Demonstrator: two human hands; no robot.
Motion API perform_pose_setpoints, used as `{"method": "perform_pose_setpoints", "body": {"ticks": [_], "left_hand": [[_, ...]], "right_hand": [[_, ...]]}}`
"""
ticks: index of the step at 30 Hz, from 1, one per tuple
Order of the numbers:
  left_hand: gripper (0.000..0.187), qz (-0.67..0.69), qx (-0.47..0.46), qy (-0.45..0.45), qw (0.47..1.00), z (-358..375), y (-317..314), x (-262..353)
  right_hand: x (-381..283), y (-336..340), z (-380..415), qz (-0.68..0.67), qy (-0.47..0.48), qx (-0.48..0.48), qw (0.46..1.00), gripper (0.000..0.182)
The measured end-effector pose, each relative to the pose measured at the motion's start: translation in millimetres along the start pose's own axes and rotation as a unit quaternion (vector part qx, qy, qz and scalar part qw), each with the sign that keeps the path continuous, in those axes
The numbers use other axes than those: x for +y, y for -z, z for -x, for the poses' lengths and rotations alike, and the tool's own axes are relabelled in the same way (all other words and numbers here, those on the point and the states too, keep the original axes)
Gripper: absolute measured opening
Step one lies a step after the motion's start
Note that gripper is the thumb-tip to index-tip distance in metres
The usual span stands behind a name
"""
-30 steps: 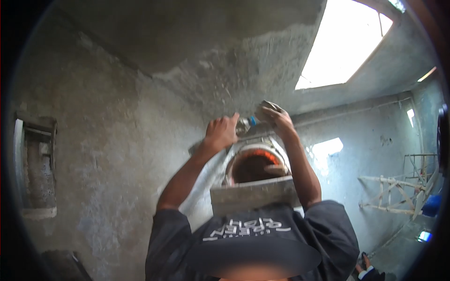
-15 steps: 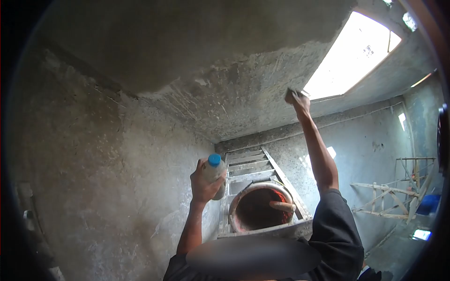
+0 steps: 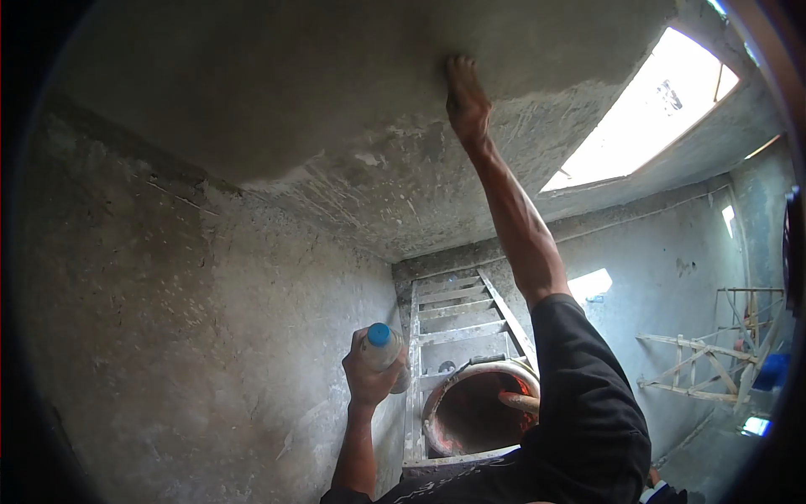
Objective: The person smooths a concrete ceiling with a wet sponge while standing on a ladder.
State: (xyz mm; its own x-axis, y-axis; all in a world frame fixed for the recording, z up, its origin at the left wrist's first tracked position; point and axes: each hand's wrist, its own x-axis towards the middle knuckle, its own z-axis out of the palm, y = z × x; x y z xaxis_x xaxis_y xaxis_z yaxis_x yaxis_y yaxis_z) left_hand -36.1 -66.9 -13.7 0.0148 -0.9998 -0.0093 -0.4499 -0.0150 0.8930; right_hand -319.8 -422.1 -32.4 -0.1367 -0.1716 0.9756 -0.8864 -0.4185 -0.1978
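Observation:
My left hand (image 3: 369, 382) is wrapped round a clear plastic bottle (image 3: 379, 346) with a blue cap, held upright left of the ladder. High above, my right hand (image 3: 468, 101) reaches up against the smooth, darker plaster (image 3: 361, 92) overhead. Its fingers are bent together and partly hidden; what lies under them against the surface cannot be made out. Just below that hand, the plaster gives way to a rougher, streaked band (image 3: 378, 181).
A wooden ladder (image 3: 457, 338) stands below, with a round bucket (image 3: 432, 420) at its lower part; a rounded handle shows inside. A bright opening (image 3: 646, 109) is at upper right. Wooden scaffolding (image 3: 701, 365) and a blue object (image 3: 772, 370) stand at the right.
My right hand has moved left and up, from beside the bright opening to the smooth plaster; a dark item showed in it earlier. My left hand and the bottle sit lower in view.

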Motion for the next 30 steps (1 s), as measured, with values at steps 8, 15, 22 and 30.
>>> {"method": "perform_pose_setpoints", "body": {"ticks": [8, 15, 22, 30], "left_hand": [[0.035, 0.0, 0.01, 0.032, 0.999, 10.6, 7.4, -3.2], [0.034, -0.008, -0.006, 0.03, 1.0, 9.4, -1.1, 0.4], [0.034, -0.023, -0.012, 0.022, 0.999, 6.0, -1.3, 9.1], [0.038, -0.022, -0.027, 0.031, 0.999, 12.1, -0.1, 2.4]], "right_hand": [[14.2, 21.5, -59.1, -0.06, -0.067, 0.06, 0.994, 0.047], [17.8, 23.1, 0.7, -0.001, 0.001, -0.028, 1.0, 0.037], [15.0, 25.6, -66.0, -0.014, 0.013, 0.064, 0.998, 0.045], [11.8, 23.0, -16.9, 0.025, -0.009, -0.011, 1.0, 0.042]]}}
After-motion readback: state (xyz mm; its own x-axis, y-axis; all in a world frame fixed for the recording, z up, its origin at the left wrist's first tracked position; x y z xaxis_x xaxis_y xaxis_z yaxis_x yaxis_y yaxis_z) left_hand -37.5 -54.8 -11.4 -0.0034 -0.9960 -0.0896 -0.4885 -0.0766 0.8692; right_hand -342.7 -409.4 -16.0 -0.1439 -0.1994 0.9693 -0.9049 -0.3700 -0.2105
